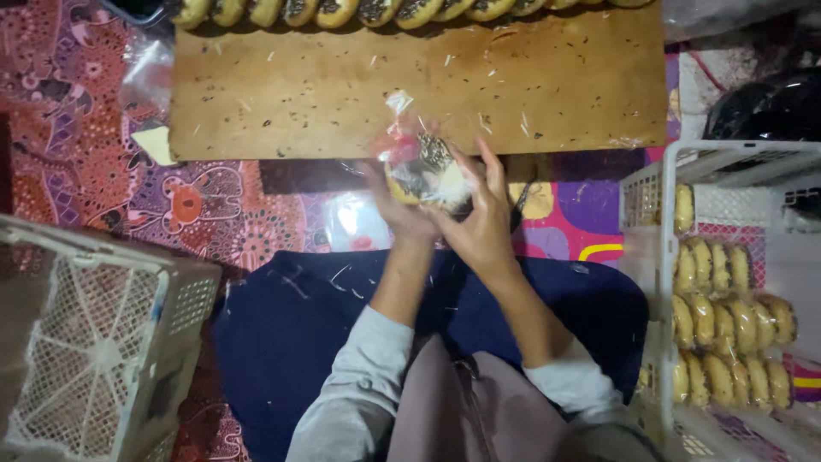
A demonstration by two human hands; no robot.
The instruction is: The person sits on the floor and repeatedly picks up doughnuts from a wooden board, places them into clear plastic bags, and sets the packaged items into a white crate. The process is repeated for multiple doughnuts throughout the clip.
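Observation:
Both my hands hold a round bun topped with dark sprinkles (pixel 425 168), half inside a clear plastic bag (pixel 398 137) with a red mark. My left hand (pixel 402 212) cups the bun and bag from below and the left. My right hand (pixel 481 218) grips it from the right, fingers spread up along the plastic. They are just in front of a brown wooden board (pixel 342 85) dusted with sprinkles. A row of similar sprinkled buns (pixel 376 10) lines the board's far edge.
A white plastic crate (pixel 658 222) at the right holds rows of bagged buns (pixel 727 334). Another white crate (pixel 94 342) stands at the lower left. A patterned mat (pixel 77 154) covers the floor, with a dark blue cloth (pixel 282 334) over my lap.

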